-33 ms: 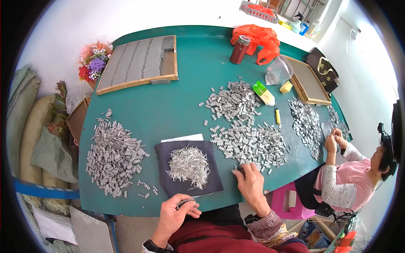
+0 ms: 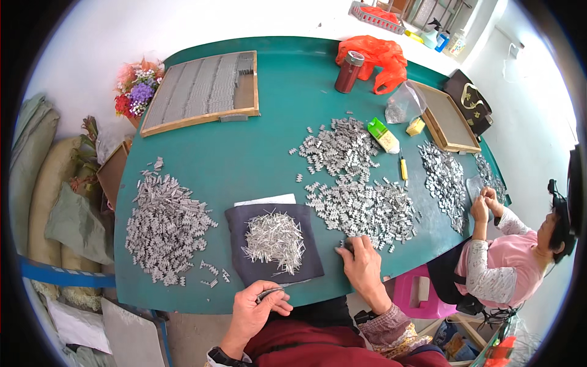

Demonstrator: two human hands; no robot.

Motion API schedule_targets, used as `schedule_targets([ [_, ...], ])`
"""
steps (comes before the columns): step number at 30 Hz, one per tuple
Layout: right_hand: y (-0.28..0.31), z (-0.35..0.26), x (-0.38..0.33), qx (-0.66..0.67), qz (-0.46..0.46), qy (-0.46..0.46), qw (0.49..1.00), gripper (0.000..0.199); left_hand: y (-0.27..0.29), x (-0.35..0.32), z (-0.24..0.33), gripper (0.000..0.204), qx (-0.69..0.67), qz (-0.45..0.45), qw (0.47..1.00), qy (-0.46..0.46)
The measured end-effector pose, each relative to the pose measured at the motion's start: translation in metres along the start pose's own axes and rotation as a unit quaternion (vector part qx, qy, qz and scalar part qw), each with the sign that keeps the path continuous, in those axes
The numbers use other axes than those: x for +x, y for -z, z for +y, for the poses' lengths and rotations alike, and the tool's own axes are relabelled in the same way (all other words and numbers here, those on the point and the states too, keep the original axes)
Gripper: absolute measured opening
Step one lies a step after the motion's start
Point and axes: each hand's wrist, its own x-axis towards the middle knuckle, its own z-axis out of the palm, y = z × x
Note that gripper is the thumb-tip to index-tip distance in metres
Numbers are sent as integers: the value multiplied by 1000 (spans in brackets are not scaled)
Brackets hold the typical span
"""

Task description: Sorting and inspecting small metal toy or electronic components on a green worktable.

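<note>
My left hand [image 2: 263,304] is at the table's near edge, its fingers closed round a small dark-grey strip [image 2: 269,294], partly hidden. My right hand [image 2: 365,269] rests by the near edge of a pile of small notched grey metal pieces [image 2: 361,208]. Its thumb and index finger pinch something small and dark [image 2: 348,247]; I think it is one such piece, but most is covered. Between my hands lies a dark folded cloth [image 2: 312,244] bearing a heap of thin silvery pins [image 2: 274,242]. Another heap of notched metal pieces [image 2: 168,232] spreads on the left.
A wooden-framed tray [image 2: 202,92] with rows of grey pieces lies at the far left of the green table [image 2: 275,147]. A dark red flask [image 2: 349,72], an orange bag [image 2: 379,55] and a yellow-handled tool [image 2: 403,169] are farther right. A co-worker [image 2: 498,263] sits at the right.
The whole view has shifted very slightly to the right. Both hands keep the same places and grips.
</note>
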Motion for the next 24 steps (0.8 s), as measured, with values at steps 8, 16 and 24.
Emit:
schedule_targets([
  [8,-5,-3,0,25,-79,-4,997,15,3,2,-3,17,-32,-6,999,-11],
  [16,-2,4,-2,87,-101,35,990,15,3,-1,-5,16,-31,1,999,-9],
  [24,15,-26,-19,409,-191,-124,883,11,-4,-3,2,13,-24,6,1000,11],
])
